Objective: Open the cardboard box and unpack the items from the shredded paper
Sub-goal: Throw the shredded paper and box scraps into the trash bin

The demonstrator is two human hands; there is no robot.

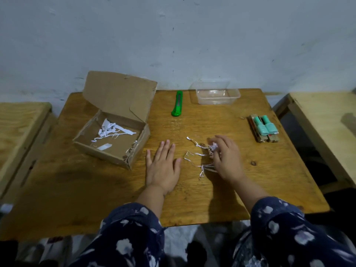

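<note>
An open cardboard box (pixel 115 151) stands at the table's left with its lid raised; a few white paper shreds (pixel 109 130) lie on its bottom. My left hand (pixel 163 166) rests flat on the table just right of the box, fingers straight. My right hand (pixel 227 160) has its fingers curled round a small clump of shredded paper (pixel 213 146), and loose strips (pixel 194 157) trail from it across the table. Two teal-capped bottles (pixel 265 126) lie side by side on flat wooden pieces at the right.
A green utility knife (pixel 177 104) lies at the back centre of the wooden table (pixel 77 189). A clear plastic container (pixel 216 94) stands at the back right. Lower wooden tables flank both sides, and a wall rises behind.
</note>
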